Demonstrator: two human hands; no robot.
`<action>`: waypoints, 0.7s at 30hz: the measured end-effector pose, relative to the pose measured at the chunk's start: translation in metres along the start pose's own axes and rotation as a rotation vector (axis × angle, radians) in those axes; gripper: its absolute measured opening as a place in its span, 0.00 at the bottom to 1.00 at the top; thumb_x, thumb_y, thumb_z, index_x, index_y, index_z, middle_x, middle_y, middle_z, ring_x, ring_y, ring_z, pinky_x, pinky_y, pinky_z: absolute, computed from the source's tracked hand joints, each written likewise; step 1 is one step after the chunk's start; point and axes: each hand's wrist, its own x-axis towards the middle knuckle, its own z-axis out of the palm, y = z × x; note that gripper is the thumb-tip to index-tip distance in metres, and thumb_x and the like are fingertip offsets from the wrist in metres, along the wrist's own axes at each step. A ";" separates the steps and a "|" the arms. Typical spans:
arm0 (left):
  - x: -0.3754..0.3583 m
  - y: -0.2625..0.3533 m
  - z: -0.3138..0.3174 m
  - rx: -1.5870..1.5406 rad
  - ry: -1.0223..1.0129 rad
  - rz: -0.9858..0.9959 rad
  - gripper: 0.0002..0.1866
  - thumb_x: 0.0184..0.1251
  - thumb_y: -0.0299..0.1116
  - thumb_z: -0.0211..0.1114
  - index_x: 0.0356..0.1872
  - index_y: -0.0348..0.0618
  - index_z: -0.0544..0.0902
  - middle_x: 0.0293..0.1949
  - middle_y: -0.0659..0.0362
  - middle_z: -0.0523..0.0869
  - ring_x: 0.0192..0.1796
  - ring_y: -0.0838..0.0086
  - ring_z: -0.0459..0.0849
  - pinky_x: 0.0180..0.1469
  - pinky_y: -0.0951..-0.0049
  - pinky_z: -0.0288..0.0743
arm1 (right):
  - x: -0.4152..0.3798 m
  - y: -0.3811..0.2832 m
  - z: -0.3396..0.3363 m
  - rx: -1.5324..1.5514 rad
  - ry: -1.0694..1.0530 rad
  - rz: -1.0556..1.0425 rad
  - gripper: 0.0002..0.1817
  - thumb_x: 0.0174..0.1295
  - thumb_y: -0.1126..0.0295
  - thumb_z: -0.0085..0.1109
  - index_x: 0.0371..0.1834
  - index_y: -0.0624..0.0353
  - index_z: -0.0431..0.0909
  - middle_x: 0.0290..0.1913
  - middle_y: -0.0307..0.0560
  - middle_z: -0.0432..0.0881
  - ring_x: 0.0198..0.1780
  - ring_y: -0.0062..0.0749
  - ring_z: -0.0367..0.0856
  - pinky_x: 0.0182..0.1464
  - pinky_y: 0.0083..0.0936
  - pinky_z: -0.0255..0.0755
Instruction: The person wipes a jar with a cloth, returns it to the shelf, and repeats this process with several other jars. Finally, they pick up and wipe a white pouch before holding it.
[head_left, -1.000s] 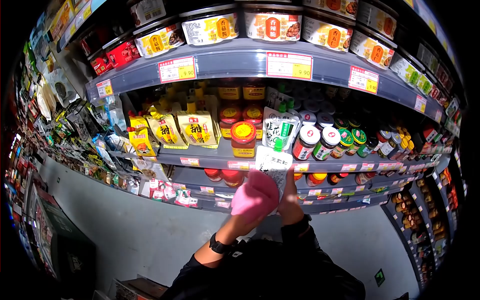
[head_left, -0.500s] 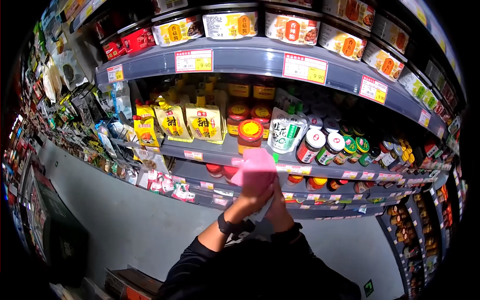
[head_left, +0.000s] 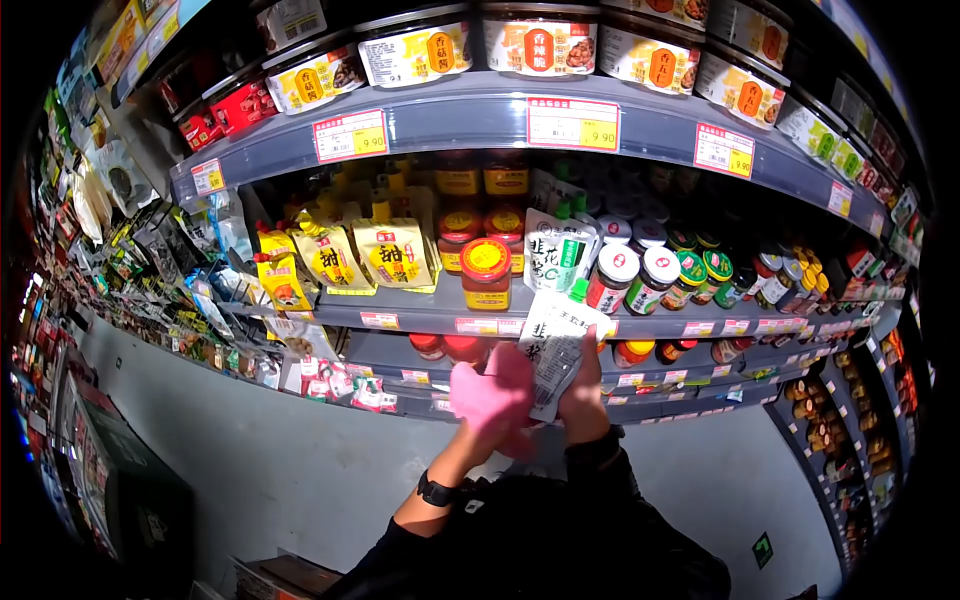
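Note:
My right hand [head_left: 583, 392] is closed around the edge of a white pouch [head_left: 556, 352] with a green cap, held upright in front of the shelf edge. Beside it on the left, my left hand [head_left: 484, 425] grips a pink cloth [head_left: 495, 390], which covers most of its fingers. Just above stand a similar white pouch [head_left: 560, 248], a red-lidded jar [head_left: 486, 275] and white-lidded jars [head_left: 613, 280] on the middle shelf.
Yellow pouches [head_left: 392, 252] stand at the left of the middle shelf. The upper shelf [head_left: 450, 118] juts out above them, with labelled tubs [head_left: 540, 45]. Lower shelves hold more jars [head_left: 633, 352]. Hanging packets line the left side; a dark cabinet stands at lower left.
The white pouch, mostly hidden behind the hands and cloth before, now shows in my right hand. My left hand and the cloth have moved down and left. The view has shifted slightly.

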 end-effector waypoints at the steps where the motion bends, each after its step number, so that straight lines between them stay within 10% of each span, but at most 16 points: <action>1: -0.003 -0.013 -0.002 -0.165 0.036 -0.066 0.13 0.58 0.34 0.53 0.42 0.38 0.70 0.40 0.58 0.74 0.40 0.75 0.71 0.41 0.73 0.67 | -0.001 -0.002 -0.001 0.003 0.003 -0.004 0.35 0.61 0.42 0.29 0.57 0.62 0.60 0.50 0.54 0.72 0.50 0.41 0.72 0.53 0.36 0.66; 6: -0.012 -0.020 -0.002 -1.132 0.197 -0.454 0.34 0.61 0.55 0.42 0.61 0.39 0.59 0.58 0.50 0.65 0.59 0.62 0.64 0.61 0.65 0.56 | -0.014 -0.014 0.016 0.084 -0.240 -0.151 0.33 0.62 0.43 0.30 0.59 0.59 0.57 0.52 0.52 0.70 0.51 0.41 0.71 0.53 0.36 0.66; 9: -0.004 0.008 0.001 -1.533 0.056 -0.314 0.37 0.61 0.60 0.40 0.61 0.38 0.57 0.59 0.50 0.63 0.60 0.61 0.63 0.62 0.65 0.55 | -0.012 0.003 0.012 0.343 -0.226 0.010 0.28 0.63 0.50 0.36 0.59 0.60 0.56 0.51 0.50 0.70 0.51 0.38 0.71 0.53 0.33 0.66; 12: 0.001 0.014 0.007 -1.251 0.131 -0.333 0.37 0.62 0.59 0.37 0.61 0.36 0.55 0.59 0.51 0.63 0.60 0.62 0.63 0.61 0.65 0.56 | -0.001 0.038 -0.020 -0.249 -0.152 -0.193 0.31 0.47 0.69 0.59 0.56 0.62 0.59 0.47 0.48 0.71 0.49 0.37 0.72 0.52 0.30 0.67; 15: -0.003 0.002 0.001 -1.158 0.050 -0.337 0.32 0.64 0.52 0.42 0.60 0.35 0.57 0.57 0.51 0.66 0.58 0.64 0.66 0.60 0.66 0.59 | -0.018 0.036 -0.017 -0.896 -0.369 -0.308 0.28 0.48 0.75 0.55 0.55 0.63 0.60 0.48 0.48 0.70 0.49 0.36 0.71 0.52 0.27 0.64; 21: -0.016 -0.031 0.006 -1.288 0.170 -0.544 0.15 0.62 0.30 0.52 0.50 0.37 0.70 0.44 0.57 0.77 0.46 0.72 0.75 0.51 0.72 0.68 | -0.036 0.045 -0.013 -1.126 -0.447 -0.671 0.24 0.51 0.83 0.44 0.54 0.57 0.63 0.49 0.49 0.70 0.51 0.39 0.70 0.51 0.25 0.64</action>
